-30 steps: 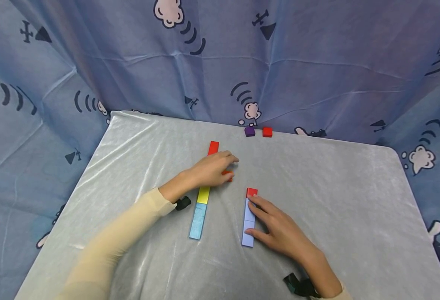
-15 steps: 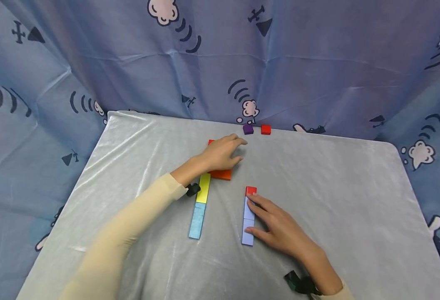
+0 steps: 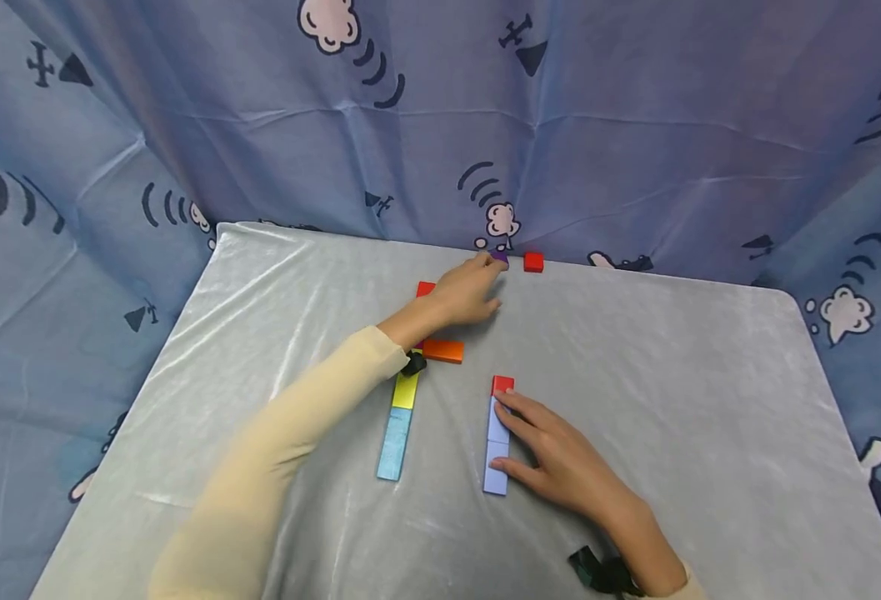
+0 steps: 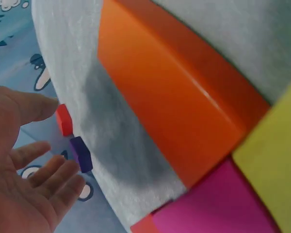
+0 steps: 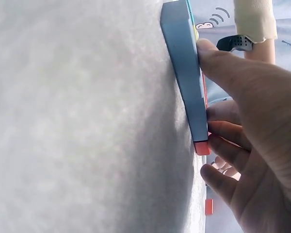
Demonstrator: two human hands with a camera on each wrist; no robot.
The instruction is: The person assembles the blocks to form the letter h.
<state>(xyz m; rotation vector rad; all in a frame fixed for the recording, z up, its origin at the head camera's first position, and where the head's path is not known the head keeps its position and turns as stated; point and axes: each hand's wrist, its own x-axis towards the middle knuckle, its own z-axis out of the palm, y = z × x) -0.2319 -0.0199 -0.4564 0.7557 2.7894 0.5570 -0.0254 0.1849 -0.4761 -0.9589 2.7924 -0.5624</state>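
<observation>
At the far edge, my left hand point(image 3: 472, 292) stretches toward a small purple block point(image 3: 500, 258). The left wrist view shows its fingers loosely spread with nothing held; the purple block point(image 4: 81, 154) lies just beyond the fingertips. Beneath that wrist runs a row of flat blocks: light blue point(image 3: 394, 442), yellow point(image 3: 405, 392), magenta point(image 4: 218, 204), with a red block point(image 3: 425, 289) at the far end. An orange block point(image 3: 443, 352) juts right from the row. My right hand point(image 3: 560, 454) rests thumb and fingertips against lavender blocks point(image 3: 496, 479) topped by a red block point(image 3: 503, 384).
A small red block point(image 3: 533, 262) lies right of the purple one at the back edge. A pale cloth point(image 3: 695, 417) covers the table. Behind it hangs a blue patterned curtain point(image 3: 635, 125).
My left hand has moved from over the orange block, away and to the right, up to the purple block. The orange block is now uncovered beside the row. My right hand stays put.
</observation>
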